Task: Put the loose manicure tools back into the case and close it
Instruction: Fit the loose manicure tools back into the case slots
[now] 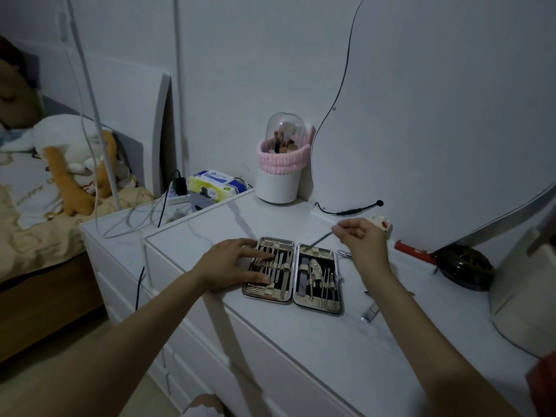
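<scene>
The manicure case [293, 299] lies open flat on the white dresser top [331, 350], with metal tools strapped in both halves. My left hand [231, 264] rests flat on the left half, fingers spread over the tools. My right hand [359, 236] hovers above the right half and pinches a thin metal tool [320, 239], whose tip points down at the top edge of the right half. Loose tools lie on the dresser to the right of the case: nail clippers [370, 313], a small dark tool [367, 293] and a metal piece [344, 253] partly hidden by my wrist.
A brush holder with a pink band [281, 173] stands at the back. A red lighter [413, 251] and a dark hair claw [464, 267] lie to the right. A mirror [436, 115] leans on the wall. A cable [346, 210] runs along its base. A lower cabinet with a tissue pack [216, 182] is on the left.
</scene>
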